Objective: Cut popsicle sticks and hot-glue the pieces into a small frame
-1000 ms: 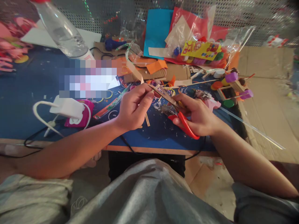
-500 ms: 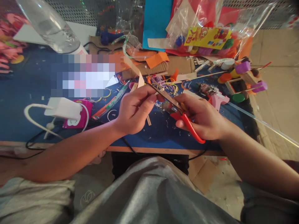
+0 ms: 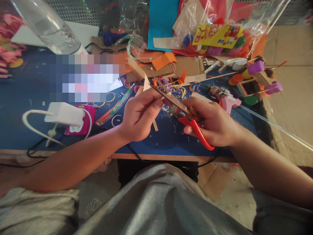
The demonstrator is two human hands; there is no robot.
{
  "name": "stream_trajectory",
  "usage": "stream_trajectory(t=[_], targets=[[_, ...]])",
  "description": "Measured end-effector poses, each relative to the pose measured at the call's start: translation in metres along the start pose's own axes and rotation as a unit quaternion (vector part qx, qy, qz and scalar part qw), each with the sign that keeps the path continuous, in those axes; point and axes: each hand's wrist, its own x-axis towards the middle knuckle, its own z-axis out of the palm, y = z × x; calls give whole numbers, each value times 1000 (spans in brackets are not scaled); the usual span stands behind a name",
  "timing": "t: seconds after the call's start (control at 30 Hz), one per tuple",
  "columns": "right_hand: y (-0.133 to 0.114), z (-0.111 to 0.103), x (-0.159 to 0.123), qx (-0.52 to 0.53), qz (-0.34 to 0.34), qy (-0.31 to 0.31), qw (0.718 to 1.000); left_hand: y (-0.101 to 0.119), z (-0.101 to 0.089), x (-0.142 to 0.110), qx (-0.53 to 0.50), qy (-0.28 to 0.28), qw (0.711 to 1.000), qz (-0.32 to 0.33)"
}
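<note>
My right hand [image 3: 211, 122] grips red-handled scissors [image 3: 200, 133], with fingers in the loops and the dark blades pointing up and to the left. The blades are slightly parted and lie across the fingertips of my left hand [image 3: 141, 114]. Thumb and fingers of that hand are pinched together on a small pale piece [image 3: 168, 94], whose tip shows beside the blade; the rest is hidden. A folded pale paper strip [image 3: 138, 68] rises just beyond the left knuckles; I cannot tell whether the hand holds it. Thin wooden sticks [image 3: 155, 125] show below the left hand.
Past my hands lie colourful rubber rings [image 3: 179, 89] and scraps. To the right are a pink glue gun [image 3: 228, 101] and a small wooden construction [image 3: 264, 76] with coloured caps. On the left stand a white charger [image 3: 63, 114] and a water bottle [image 3: 58, 36].
The scissor blades have parted slightly, one tip shifting left. Both hands stay almost in place, and the camera view has shifted a little.
</note>
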Motion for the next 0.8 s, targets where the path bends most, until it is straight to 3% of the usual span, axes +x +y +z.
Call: stream_trajectory(t=[0.37,0.63,0.8], targets=[[2,0,2,-40,9,-5,999,-2,0,-2,36,7,999,-2],[-6,5,0,-131,59,34,989,-6,-1,7,57,-44,991,114],[-10,4,2,-188,80,20,979,-9,1,12,40,-68,991,106]])
